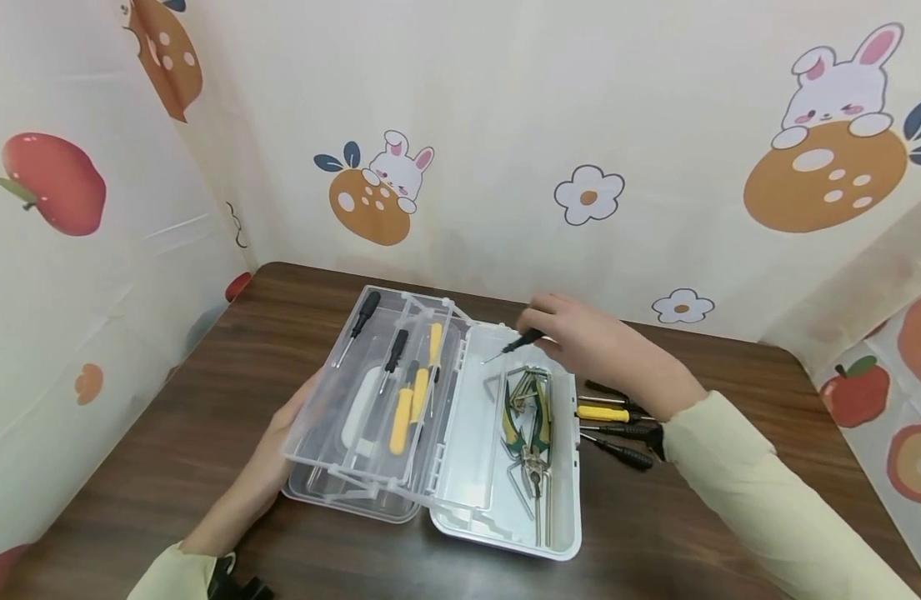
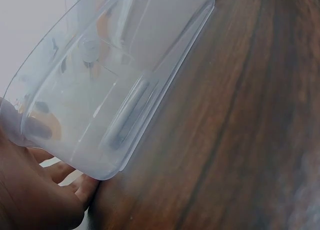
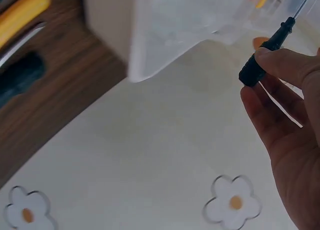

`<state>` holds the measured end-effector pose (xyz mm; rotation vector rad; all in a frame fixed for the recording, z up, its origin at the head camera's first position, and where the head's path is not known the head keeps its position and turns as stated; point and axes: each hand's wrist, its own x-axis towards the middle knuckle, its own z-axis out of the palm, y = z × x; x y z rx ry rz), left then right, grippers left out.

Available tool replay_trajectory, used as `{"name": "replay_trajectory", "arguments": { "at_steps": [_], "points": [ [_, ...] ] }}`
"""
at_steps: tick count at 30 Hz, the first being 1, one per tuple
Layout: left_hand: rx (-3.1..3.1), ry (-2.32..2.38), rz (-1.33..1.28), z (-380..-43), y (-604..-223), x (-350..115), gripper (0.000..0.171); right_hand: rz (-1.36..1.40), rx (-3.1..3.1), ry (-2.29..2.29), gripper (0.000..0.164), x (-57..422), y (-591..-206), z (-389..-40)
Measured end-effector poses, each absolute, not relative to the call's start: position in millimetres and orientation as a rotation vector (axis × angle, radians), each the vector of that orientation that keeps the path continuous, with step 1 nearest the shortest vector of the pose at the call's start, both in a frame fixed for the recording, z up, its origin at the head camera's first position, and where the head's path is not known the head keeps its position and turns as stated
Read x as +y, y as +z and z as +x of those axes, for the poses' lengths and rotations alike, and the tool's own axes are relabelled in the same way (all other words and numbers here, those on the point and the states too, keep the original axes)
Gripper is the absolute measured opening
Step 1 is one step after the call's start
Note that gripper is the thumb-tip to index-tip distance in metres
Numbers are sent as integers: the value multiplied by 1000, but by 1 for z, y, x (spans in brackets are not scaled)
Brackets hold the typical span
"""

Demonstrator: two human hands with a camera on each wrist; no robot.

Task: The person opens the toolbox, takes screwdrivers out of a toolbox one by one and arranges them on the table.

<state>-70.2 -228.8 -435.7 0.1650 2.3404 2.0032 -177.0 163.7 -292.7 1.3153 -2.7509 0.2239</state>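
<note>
My right hand (image 1: 595,337) pinches a small screwdriver (image 3: 262,57) by its black handle, the thin shaft pointing down-left over the open white toolbox (image 1: 568,508). Hinged to the toolbox's left is its clear lid, with a raised clear tray (image 1: 332,454) above it. At the tray's left side my left hand (image 1: 283,429) holds the edge; the left wrist view shows its thumb near the rim and fingers behind the corner. In the tray lie black-handled screwdrivers (image 1: 366,315) and yellow-handled tools (image 1: 402,421). Green-and-yellow pliers (image 1: 541,429) and several hex keys fill the toolbox's right part.
Right of the toolbox, several screwdrivers (image 1: 618,450) with black handles and one with a yellow handle (image 1: 603,413) lie on the dark wooden table (image 1: 205,417). A patterned curtain (image 1: 490,167) hangs behind the table and along both sides.
</note>
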Motion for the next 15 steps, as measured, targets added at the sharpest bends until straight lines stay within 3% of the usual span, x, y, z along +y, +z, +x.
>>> {"name": "replay_trajectory", "arguments": {
  "at_steps": [15],
  "points": [
    [2333,1986,148,-70,-434,-229,57,1127,-2668,220,38,273,-340,-149]
  ]
}}
